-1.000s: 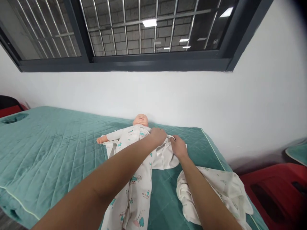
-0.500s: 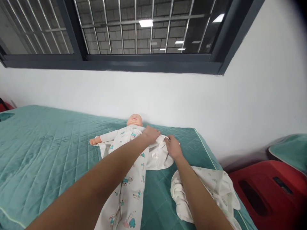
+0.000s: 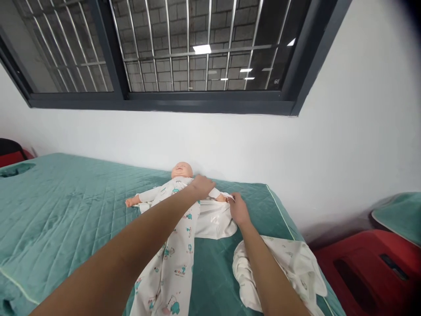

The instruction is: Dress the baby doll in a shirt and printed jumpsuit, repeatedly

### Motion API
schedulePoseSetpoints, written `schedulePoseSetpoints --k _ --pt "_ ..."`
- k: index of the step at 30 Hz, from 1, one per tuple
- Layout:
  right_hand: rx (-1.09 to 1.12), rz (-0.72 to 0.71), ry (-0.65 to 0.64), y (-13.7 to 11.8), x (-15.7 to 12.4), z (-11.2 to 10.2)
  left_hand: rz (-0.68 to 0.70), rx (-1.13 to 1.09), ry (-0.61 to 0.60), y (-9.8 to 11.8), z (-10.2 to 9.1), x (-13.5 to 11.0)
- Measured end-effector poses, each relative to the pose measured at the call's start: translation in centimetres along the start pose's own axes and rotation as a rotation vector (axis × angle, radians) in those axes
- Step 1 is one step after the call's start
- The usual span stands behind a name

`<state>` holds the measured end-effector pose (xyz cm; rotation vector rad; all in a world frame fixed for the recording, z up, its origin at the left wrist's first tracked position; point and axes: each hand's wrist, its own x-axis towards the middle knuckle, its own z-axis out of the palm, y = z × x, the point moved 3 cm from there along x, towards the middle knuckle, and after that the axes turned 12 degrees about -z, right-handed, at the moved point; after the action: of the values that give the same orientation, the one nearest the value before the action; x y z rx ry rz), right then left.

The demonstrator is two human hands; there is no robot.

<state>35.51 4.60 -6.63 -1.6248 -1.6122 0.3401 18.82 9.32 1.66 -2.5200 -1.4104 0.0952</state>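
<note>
A baby doll [image 3: 182, 170] lies on its back on the green bed cover, head toward the wall. It wears white sleeves, and a white one-piece with a teal print [image 3: 179, 259] covers its body and runs toward me. My left hand [image 3: 201, 186] is closed around the doll's sleeved arm near the shoulder; its fingertips are partly hidden. At that arm's end, the doll's hand [image 3: 222, 198] shows bare. My right hand [image 3: 239, 209] pinches the edge of a white baby garment [image 3: 215, 219] beside the doll's hand. This garment is spread beneath the arm.
Crumpled white printed cloth [image 3: 289, 263] lies under my right forearm. The quilted green cover [image 3: 66, 206] ends at the right, where a red plastic chair [image 3: 368, 267] stands. Behind are a white wall [image 3: 230, 145] and a barred window [image 3: 204, 57].
The doll's hand beside my right hand has come into view from the white cloth. My right hand has shifted slightly, still pinching cloth. The camera view has tilted up a little.
</note>
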Motion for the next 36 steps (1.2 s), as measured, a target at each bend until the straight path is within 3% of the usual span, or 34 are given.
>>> schedulePoseSetpoints --k 12,18,24,27,31,34,36 --pt "0.391 0.05 0.147 1.0 0.7 0.1 -0.027 -0.002 -0.003 -1.4 -0.7 -1.1" --pt "0.704 0.128 0.144 1.4 0.7 0.1 -0.02 -0.053 -0.019 -0.2 0.3 -1.4" --pt "0.815 0.166 0.171 1.2 0.8 -0.7 -0.063 -0.12 -0.023 2.3 0.7 -2.2" --pt "0.792 0.16 0.234 1.3 0.9 -0.9 -0.067 -0.211 0.042 2.3 -0.4 -5.4" --pt "0.683 0.172 0.277 1.3 0.8 -0.6 -0.122 -0.803 0.311 -1.1 -1.0 -12.7" --pt "0.458 0.107 0.208 0.5 0.5 -0.2 -0.377 -1.132 0.457 -5.3 1.8 -17.6" --pt "0.283 0.033 0.156 -0.4 0.3 -0.1 -0.553 -1.276 0.42 -7.3 4.3 -19.3"
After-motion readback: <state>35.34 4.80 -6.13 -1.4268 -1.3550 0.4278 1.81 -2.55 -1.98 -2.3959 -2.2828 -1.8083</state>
